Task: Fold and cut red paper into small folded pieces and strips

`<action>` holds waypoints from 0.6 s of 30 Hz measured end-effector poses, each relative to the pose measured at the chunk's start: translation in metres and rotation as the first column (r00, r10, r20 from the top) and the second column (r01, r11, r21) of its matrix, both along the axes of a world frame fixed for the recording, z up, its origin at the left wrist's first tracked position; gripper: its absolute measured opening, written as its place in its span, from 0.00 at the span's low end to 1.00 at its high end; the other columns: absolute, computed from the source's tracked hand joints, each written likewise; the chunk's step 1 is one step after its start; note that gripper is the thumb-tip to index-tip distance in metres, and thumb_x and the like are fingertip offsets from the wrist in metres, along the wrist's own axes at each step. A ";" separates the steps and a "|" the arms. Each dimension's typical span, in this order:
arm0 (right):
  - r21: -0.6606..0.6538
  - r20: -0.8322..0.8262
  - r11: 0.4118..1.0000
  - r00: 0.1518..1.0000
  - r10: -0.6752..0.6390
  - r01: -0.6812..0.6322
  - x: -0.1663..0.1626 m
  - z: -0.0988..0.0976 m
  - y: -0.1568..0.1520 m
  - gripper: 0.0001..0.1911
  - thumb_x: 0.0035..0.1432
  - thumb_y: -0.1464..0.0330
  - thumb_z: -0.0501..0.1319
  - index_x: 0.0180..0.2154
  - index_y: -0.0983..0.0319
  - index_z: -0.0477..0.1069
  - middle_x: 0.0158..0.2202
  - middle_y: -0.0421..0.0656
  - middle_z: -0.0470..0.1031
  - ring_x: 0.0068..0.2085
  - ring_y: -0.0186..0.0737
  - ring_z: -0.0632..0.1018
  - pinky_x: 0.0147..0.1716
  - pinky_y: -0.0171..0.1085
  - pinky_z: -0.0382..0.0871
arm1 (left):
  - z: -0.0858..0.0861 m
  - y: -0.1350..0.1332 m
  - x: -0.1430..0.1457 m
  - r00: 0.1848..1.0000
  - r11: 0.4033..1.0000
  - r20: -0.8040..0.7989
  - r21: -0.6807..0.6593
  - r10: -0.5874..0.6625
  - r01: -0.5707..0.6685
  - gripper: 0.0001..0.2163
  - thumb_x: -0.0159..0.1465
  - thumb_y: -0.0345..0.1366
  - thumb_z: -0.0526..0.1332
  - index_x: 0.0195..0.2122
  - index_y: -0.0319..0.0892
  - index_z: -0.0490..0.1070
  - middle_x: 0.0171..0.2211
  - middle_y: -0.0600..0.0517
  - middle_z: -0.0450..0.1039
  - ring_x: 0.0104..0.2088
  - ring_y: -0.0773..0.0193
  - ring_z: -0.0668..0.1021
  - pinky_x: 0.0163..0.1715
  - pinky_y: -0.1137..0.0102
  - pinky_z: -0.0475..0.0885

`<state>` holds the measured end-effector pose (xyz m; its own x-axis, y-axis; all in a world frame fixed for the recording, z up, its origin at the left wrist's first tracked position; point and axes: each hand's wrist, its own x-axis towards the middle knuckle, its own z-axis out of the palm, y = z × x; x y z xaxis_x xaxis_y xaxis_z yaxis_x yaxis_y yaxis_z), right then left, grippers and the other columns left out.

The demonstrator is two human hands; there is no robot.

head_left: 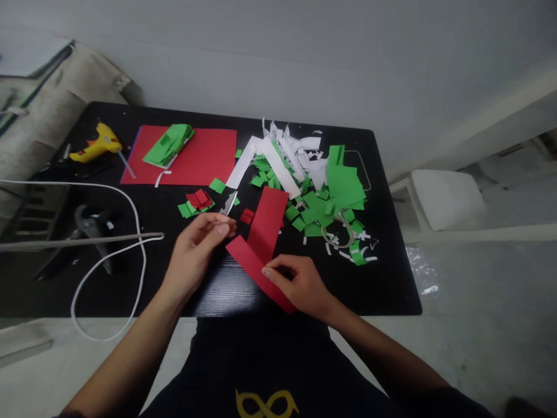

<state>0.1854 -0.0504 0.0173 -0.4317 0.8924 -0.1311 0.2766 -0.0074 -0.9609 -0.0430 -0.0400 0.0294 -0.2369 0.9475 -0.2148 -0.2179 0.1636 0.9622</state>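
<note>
My right hand (300, 284) pinches a long red paper strip (250, 261) near its lower end, low over the black table (383, 290). A second, wider red strip (268, 222) lies across it and runs up toward the scraps. My left hand (195, 249) hovers just left of the strips with its fingertips pressed together at the strip's upper corner; what they hold, if anything, I cannot make out. Small red squares (247, 216) lie just above the fingers.
Green and white paper scraps (322, 186) are heaped at the middle right, with a roll of tape (338, 232) among them. A red sheet (204, 157) carries folded green paper (169, 145). A yellow glue gun (96, 143), a white cord (130, 203) and a black tool (91, 226) lie at the left.
</note>
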 end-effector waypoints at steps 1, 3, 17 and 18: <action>0.004 0.006 1.000 1.000 0.014 -0.014 0.000 0.001 0.001 0.07 0.65 0.67 0.66 0.35 0.60 0.82 0.35 0.42 0.86 0.36 0.39 0.83 0.38 0.36 0.74 | -0.003 -0.003 0.003 0.996 0.996 -0.023 -0.045 -0.084 0.083 0.14 0.58 0.41 0.75 0.44 0.43 0.80 0.39 0.50 0.82 0.41 0.60 0.82 0.47 0.67 0.76; 0.008 0.020 0.999 0.999 0.043 -0.043 0.000 0.003 0.002 0.07 0.64 0.67 0.66 0.35 0.60 0.82 0.35 0.41 0.86 0.36 0.39 0.83 0.38 0.36 0.74 | -0.008 -0.007 0.007 0.970 0.968 -0.071 -0.117 -0.232 0.223 0.17 0.56 0.41 0.77 0.45 0.43 0.81 0.35 0.51 0.82 0.35 0.62 0.81 0.41 0.69 0.75; -0.207 0.072 0.974 0.992 0.109 -0.092 0.054 -0.003 0.025 0.10 0.62 0.61 0.68 0.33 0.61 0.82 0.31 0.41 0.84 0.32 0.38 0.81 0.33 0.36 0.73 | -0.017 -0.021 -0.021 0.929 0.996 -0.367 -0.084 -0.055 0.025 0.12 0.56 0.45 0.76 0.32 0.42 0.82 0.27 0.52 0.81 0.28 0.64 0.78 0.30 0.72 0.73; -0.190 0.103 0.978 0.989 0.109 -0.088 0.058 -0.004 0.027 0.10 0.62 0.62 0.68 0.33 0.61 0.82 0.31 0.41 0.84 0.33 0.39 0.81 0.34 0.37 0.74 | -0.020 -0.023 -0.021 0.913 0.993 -0.395 -0.094 -0.100 0.068 0.12 0.58 0.46 0.75 0.32 0.42 0.81 0.28 0.51 0.81 0.29 0.64 0.78 0.31 0.72 0.73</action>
<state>0.2436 -0.0239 0.0133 -0.4892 0.8020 -0.3427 0.3914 -0.1493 -0.9081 -0.0642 -0.0630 0.0095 -0.2384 0.9520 -0.1922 0.1985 0.2415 0.9499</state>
